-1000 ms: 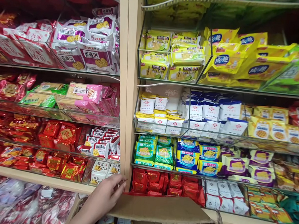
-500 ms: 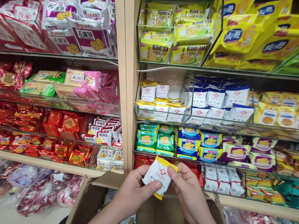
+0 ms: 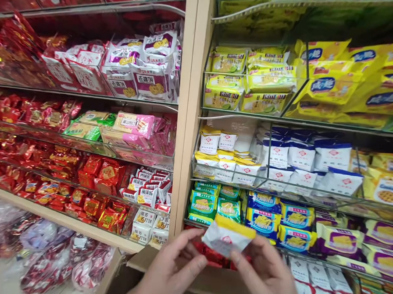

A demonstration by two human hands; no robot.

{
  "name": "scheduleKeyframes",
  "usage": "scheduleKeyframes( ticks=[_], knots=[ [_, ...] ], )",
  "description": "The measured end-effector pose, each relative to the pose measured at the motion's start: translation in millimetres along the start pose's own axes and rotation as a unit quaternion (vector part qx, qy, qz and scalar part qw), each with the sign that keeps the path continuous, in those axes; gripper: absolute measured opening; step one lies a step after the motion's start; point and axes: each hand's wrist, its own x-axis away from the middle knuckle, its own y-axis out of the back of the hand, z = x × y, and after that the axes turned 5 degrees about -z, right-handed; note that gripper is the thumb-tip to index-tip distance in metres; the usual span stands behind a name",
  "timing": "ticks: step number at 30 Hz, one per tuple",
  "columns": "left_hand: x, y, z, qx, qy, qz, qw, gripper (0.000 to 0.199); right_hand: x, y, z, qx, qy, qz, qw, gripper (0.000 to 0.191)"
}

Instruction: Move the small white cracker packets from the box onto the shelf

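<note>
A small white snack packet [image 3: 222, 241] with yellow ends and a red diamond mark is held in front of the shelves, tilted with one yellow end up. My right hand [image 3: 264, 267] grips its right side between thumb and fingers. At the packet's left corner is my left hand [image 3: 173, 266], thumb and fingers apart; whether a fingertip touches the packet I cannot tell. Similar yellow-ended white packets [image 3: 226, 170] stand in a clear bin on the shelf above. Below my hands, a cardboard box [image 3: 164, 261] stands open, its inside mostly hidden.
Clear bins hold yellow lemon packets [image 3: 269, 78], blue-ended white packets [image 3: 301, 154] and green packets [image 3: 202, 202]. A wooden upright [image 3: 189, 120] divides the shelving; red packets [image 3: 106, 173] fill the left side. Plastic bags of snacks [image 3: 47, 257] lie on the floor.
The view has shifted up and left. The packet has turned, its yellow end tipping up and back. My left hand has come off its face; my right hand still holds it.
</note>
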Motion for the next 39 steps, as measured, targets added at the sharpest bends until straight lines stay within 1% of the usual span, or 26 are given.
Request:
scheduleKeyframes(
  ticks=[1, 3, 4, 5, 6, 7, 10, 12, 15, 18, 21, 23, 25, 28, 31, 33, 35, 36, 37, 38, 39],
  knots=[
    [-2, 10.8, 3, -0.073, -0.021, -0.016, 0.997, 0.035, -12, 3, 13, 0.043, 0.063, -0.023, 0.997, 0.027],
    [-7, 31.7, 14, -0.184, -0.043, -0.039, 0.981, 0.029, -45, 7, 41, 0.106, 0.193, -0.069, 0.973, 0.027],
    [-9, 40.4, 22, -0.215, -0.042, -0.048, 0.975, 0.028, -64, 6, 55, 0.13, 0.239, -0.089, 0.958, 0.025],
    [-11, 47.4, 30, -0.234, -0.032, -0.054, 0.97, 0.027, -83, 3, 67, 0.144, 0.266, -0.097, 0.948, 0.023],
    [-12, 52.4, 38, -0.244, -0.015, -0.057, 0.968, 0.026, -103, -2, 76, 0.148, 0.277, -0.093, 0.945, 0.021],
    [-12, 55.6, 45, -0.245, 0.005, -0.056, 0.968, 0.026, -122, -9, 84, 0.146, 0.274, -0.08, 0.947, 0.021],
    [-9, 56.7, 56, -0.228, 0.045, -0.029, 0.972, 0.023, -168, -36, 91, 0.126, 0.215, -0.019, 0.968, 0.024],
    [-6, 54.8, 56, -0.223, 0.045, -0.016, 0.974, 0.022, -188, -53, 88, 0.158, 0.178, 0.016, 0.971, 0.022],
    [-4, 53.5, 54, -0.228, 0.045, -0.017, 0.972, 0.021, -204, -67, 81, 0.257, 0.169, 0.036, 0.951, 0.02],
    [-3, 54.2, 53, -0.235, 0.048, -0.018, 0.971, 0.022, -207, -70, 79, 0.321, 0.172, 0.025, 0.931, 0.026],
    [-2, 54.3, 54, -0.252, 0.048, -0.012, 0.966, 0.022, -204, -69, 83, 0.385, 0.181, 0.006, 0.905, 0.041],
    [-2, 53.8, 53, -0.27, 0.046, -0.006, 0.962, 0.022, -202, -69, 87, 0.428, 0.187, 0.01, 0.884, 0.049],
    [-2, 53.0, 52, -0.293, 0.044, 0.003, 0.955, 0.021, -200, -69, 90, 0.453, 0.193, 0.026, 0.87, 0.051],
    [-2, 52.2, 49, -0.321, 0.044, 0.012, 0.946, 0.02, -201, -68, 90, 0.466, 0.185, 0.047, 0.864, 0.059],
    [-1, 52.3, 47, -0.328, 0.045, 0.017, 0.944, 0.019, -205, -65, 89, 0.469, 0.179, 0.054, 0.863, 0.069],
    [0, 52.4, 47, -0.33, 0.046, 0.019, 0.943, 0.02, -200, -61, 90, 0.455, 0.207, 0.035, 0.866, 0.063],
    [1, 52.5, 46, -0.331, 0.049, 0.018, 0.942, 0.021, -182, -54, 91, 0.412, 0.28, -0.004, 0.867, 0.048],
    [1, 52.5, 46, -0.331, 0.051, 0.018, 0.942, 0.022, -166, -49, 90, 0.384, 0.328, -0.017, 0.863, 0.037],
    [2, 52.5, 46, -0.332, 0.053, 0.02, 0.942, 0.023, -146, -45, 86, 0.353, 0.379, -0.011, 0.855, 0.026],
    [2, 52.4, 46, -0.332, 0.054, 0.021, 0.942, 0.023, -122, -39, 80, 0.326, 0.419, 0.015, 0.847, 0.016],
    [3, 52.3, 46, -0.332, 0.054, 0.023, 0.941, 0.024, -94, -34, 70, 0.306, 0.449, 0.072, 0.836, 0.007]
  ],
)
